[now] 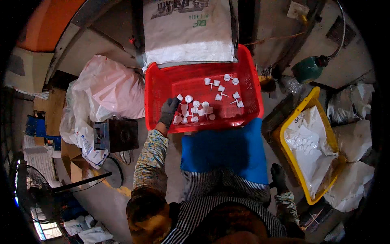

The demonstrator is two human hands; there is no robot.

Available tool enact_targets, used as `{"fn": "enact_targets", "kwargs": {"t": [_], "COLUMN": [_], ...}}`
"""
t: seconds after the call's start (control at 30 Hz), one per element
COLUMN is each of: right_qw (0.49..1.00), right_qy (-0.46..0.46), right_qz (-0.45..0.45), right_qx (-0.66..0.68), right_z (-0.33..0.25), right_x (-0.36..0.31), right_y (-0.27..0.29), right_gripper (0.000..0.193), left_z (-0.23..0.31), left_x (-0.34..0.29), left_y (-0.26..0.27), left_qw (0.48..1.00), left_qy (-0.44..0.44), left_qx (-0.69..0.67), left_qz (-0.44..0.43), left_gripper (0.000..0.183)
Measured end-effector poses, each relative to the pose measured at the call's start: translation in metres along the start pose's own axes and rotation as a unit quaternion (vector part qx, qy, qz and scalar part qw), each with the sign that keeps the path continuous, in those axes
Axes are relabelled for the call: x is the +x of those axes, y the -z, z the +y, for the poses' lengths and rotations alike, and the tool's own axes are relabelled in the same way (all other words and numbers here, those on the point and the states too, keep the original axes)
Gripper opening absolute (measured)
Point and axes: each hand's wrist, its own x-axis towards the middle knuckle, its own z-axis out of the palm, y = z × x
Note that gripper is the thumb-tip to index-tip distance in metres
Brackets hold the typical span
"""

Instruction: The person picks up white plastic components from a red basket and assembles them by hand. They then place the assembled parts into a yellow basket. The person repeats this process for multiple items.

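A red plastic basket (260,95) holds several small white plastic parts (189,99), round caps joined in pairs by thin stems. At the basket's left side my left hand (168,110), in a dark grey glove, reaches over the near wall. Its fingers are closed at a white plastic part (180,97) at their tips. My right hand (278,175), also gloved, hangs low by my right thigh, near the yellow crate. It appears to hold nothing, with the thumb apart from the fingers.
A white chute-like sack (189,36) hangs over the basket's far edge. To the right stands a tilted yellow crate (284,140) lined with a white sack (306,142). Pinkish plastic bags (115,87), a dark metal box (122,136) and a fan (38,191) are on the left.
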Motion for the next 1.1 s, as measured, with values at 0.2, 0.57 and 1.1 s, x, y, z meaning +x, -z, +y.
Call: {"fn": "enact_targets", "kwargs": {"t": [0.2,0.57,1.1], "right_qw": [0.996,0.973,0.913], "right_qy": [0.028,0.087,-0.204], "right_qz": [0.082,-0.019,-0.034], "right_qx": [0.016,-0.212,0.352], "right_z": [0.01,0.025,0.098], "right_x": [-0.012,0.013,0.021], "right_y": [-0.001,-0.023,-0.061], "right_gripper": [0.045,0.029,0.037], "left_z": [-0.025,-0.268,-0.106], "left_x": [0.01,0.112,0.051], "left_y": [-0.025,-0.044,0.05], "left_qw": [0.972,0.918,0.925], "left_qy": [-0.012,0.094,0.08], "left_qx": [0.234,0.386,0.28], "left_qz": [-0.032,0.025,-0.246], "left_gripper": [0.046,0.055,0.056]}}
